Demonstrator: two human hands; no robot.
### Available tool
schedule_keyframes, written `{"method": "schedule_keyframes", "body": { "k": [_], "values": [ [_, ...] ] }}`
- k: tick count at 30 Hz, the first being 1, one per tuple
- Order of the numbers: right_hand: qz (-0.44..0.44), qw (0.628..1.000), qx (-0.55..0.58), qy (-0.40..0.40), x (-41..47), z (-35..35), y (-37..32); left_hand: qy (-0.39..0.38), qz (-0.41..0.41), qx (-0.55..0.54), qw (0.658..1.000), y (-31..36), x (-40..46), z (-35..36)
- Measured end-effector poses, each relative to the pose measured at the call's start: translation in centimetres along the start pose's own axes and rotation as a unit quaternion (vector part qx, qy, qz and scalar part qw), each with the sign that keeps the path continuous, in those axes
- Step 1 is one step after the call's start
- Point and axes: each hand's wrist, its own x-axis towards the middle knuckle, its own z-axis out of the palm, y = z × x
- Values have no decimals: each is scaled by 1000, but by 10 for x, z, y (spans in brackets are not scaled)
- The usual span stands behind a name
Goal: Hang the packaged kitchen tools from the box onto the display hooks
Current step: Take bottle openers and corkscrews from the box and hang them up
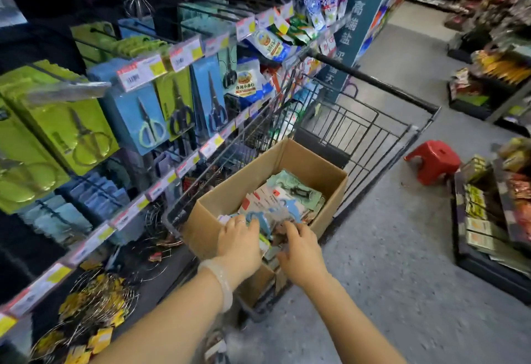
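Reaching: both hands down into cardboard box (pixel 230 191) in shopping cart (pixel 370 122)
Left hand (pixel 240 238): fingers bent over packaged tools (pixel 283 195), grip unclear
Right hand (pixel 300 248): fingers spread on packets, hold unclear
Hooks (pixel 94 45): left, carrying carded scissors (pixel 149 128)
Floor: red stool (pixel 432 159) right of cart

A wire cart (pixel 370 122) carries the open cardboard box (pixel 227 194).

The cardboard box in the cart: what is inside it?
The cardboard box holds packaged tools, pale green and white cards. The left hand and right hand cover the near packs; lower layers are hidden.
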Motion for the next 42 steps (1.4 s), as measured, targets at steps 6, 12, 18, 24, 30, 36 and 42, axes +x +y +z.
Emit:
{"method": "schedule_keyframes", "body": {
  "k": [6, 12, 18, 24, 30, 36, 42],
  "values": [
    [22, 999, -1, -48, 66, -4, 11, -47, -12, 2, 999, -7, 67, 3],
    [34, 992, 0, -124, 123, 9, 24, -101, -58, -21, 993, -8, 111, 25],
    [-2, 975, -26, -223, 197, 26, 44, -127, -125, -78, 981, -14, 143, 46],
    [-30, 945, -74, -317, 269, 45, 68, -140, -247, -140, 949, -5, 167, 65],
    [-61, 923, -79, -372, 302, 78, 89, -139, -319, -192, 918, 11, 181, 95],
    [-82, 916, -136, -369, 305, 110, 99, -148, -375, -233, 885, 20, 193, 118],
    [-43, 947, -123, -293, 311, 132, 94, -138, -401, -288, 859, 17, 200, 132]
  ]
}}
